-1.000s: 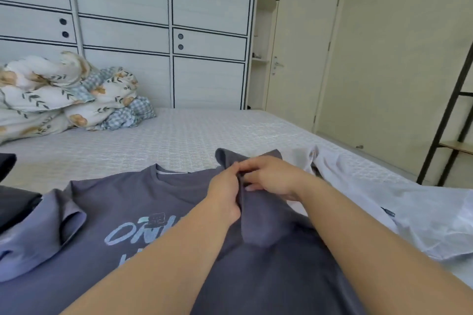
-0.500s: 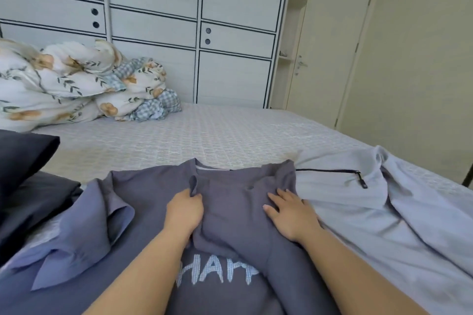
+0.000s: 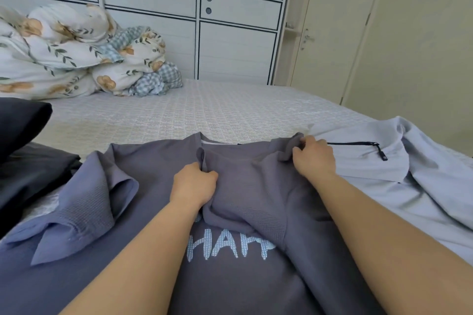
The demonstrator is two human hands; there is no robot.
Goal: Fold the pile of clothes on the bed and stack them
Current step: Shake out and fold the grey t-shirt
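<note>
So half a second ago the right hand (image 3: 314, 158) was flat on the grey T-shirt (image 3: 245, 276); now it's slid out to 1 o'clock and pinches the folded shoulder edge. Left hand (image 3: 194, 181) is clenched on the fold near the collar at 12. Shirt's spread on the bed (image 3: 204, 112), right side folded in, left sleeve (image 3: 84, 210) not yet. Pale zip jacket (image 3: 409, 174) waits at 3 o'clock.

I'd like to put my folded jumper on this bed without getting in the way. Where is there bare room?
The bed is bare between the floral duvet at the far left and the grey T-shirt in front. The near part is crowded: dark clothes left, a pale jacket right, and the left hand and right hand gripping the T-shirt.
</note>
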